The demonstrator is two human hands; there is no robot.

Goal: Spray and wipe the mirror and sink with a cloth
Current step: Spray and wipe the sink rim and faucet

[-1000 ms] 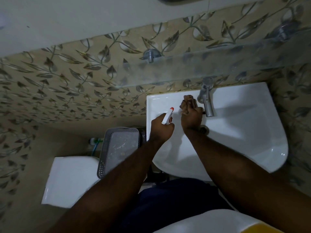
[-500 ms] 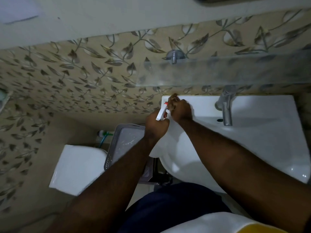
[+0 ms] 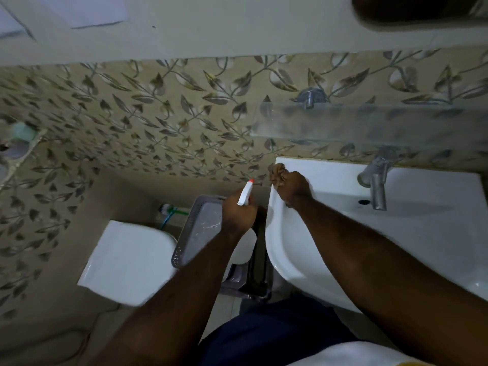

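A white sink point(image 3: 422, 233) hangs on the leaf-patterned wall, with a metal tap point(image 3: 376, 180) at its back. My right hand point(image 3: 293, 187) presses a bunched brown cloth point(image 3: 276, 173) onto the sink's back left corner. My left hand point(image 3: 237, 215) is just left of the sink, shut on a white spray bottle point(image 3: 245, 194) with a red nozzle tip pointing up. A dark mirror edge point(image 3: 422, 9) shows at the top right.
A glass shelf point(image 3: 369, 122) on metal brackets juts out above the sink. A grey plastic basket point(image 3: 198, 231) stands left of the sink, and a white toilet cistern lid point(image 3: 129, 262) lies further left. A dark rack point(image 3: 256, 273) sits under the sink's left edge.
My right hand has slid the cloth from beside the tap leftwards to the sink's back left corner. My left hand with the bottle has moved off the sink to its left.
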